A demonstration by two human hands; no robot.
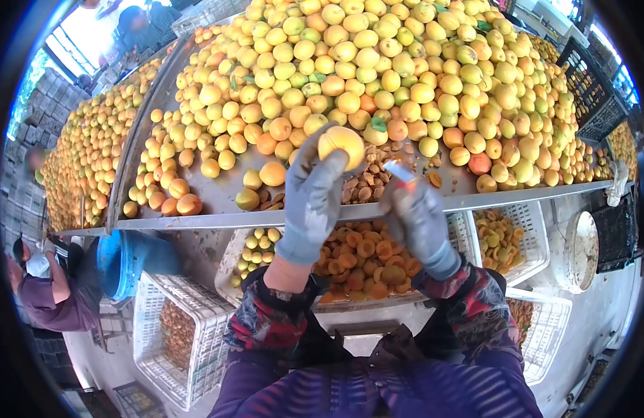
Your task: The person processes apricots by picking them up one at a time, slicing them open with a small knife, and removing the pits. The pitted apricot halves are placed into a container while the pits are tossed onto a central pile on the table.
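Observation:
My left hand, in a grey work glove, grips a yellow apricot above the table's front edge. To its right, my gloved right hand is closed around a small knife. Its pale blade points up and left, a little apart from the apricot; motion blurs this hand. Beyond the hands, a heap of brown apricot pits lies on the metal table. Below and between my wrists sit many halved apricots.
Whole apricots pile high on the metal table. White crates and a blue barrel stand at lower left. More crates and a white bucket are at right. A person works at far left.

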